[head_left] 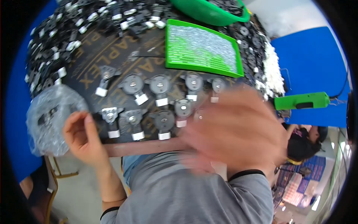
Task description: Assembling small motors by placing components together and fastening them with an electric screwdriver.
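Note:
My left hand (82, 140) is at the near left edge of the table, against a clear plastic bag (56, 119) with small dark metal pieces in it. Its fingers curl round toward the thumb; whatever they pinch, if anything, is too small to see. My right hand (238, 130) is smeared by motion over the right end of two rows of black plastic parts with white tabs. Among these are a round part (160, 85), another round part (164, 120) and a narrower part (132, 118). Bright metal centres show on several. The blurred hand partly covers the rightmost ones.
A green tray (204, 70) of thin silvery pins stands beyond the rows. Behind it sits a green basin (209, 16) of dark parts. Black parts (138, 16) heap along the far left, white pieces (273, 71) at right. A green-handled tool (302, 100) juts out at right; another person (304, 143) is beyond.

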`<state>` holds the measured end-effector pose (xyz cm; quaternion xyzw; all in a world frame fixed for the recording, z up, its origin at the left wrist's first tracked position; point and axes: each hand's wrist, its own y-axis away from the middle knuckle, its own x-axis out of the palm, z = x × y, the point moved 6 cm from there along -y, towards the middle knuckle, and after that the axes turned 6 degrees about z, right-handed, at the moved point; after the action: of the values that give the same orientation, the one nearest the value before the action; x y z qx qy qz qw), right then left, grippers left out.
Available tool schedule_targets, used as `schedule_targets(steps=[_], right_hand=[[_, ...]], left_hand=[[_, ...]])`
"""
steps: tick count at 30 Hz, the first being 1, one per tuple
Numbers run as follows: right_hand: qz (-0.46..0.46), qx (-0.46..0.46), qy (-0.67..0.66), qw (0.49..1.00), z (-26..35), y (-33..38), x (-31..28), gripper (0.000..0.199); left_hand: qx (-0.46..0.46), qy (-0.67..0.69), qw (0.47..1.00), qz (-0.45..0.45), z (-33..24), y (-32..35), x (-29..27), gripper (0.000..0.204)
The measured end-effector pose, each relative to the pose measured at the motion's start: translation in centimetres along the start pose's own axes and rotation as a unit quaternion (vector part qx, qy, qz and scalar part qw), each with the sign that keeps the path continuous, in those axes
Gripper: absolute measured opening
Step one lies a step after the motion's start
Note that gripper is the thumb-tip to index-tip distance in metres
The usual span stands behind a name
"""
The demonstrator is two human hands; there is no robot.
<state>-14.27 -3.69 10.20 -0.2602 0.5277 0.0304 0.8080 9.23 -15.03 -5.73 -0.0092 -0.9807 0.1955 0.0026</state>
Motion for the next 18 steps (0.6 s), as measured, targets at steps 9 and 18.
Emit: schedule_targets(steps=[9, 18], right_hand=[[-0.356, 0.519, 0.243, 0.739, -11.3, 30.9, -13.0, 0.024], [0.030, 0.492, -0.025, 0.870, -15.8, 25.1, -4.4, 0.084]], left_hand=[[0.000, 0.005, 1.000, 0.028, 0.3, -0.5, 0.4, 0.022], [0.015, -0.052, 0.999, 0.003, 0.9, -0.7, 0.1, 0.021]])
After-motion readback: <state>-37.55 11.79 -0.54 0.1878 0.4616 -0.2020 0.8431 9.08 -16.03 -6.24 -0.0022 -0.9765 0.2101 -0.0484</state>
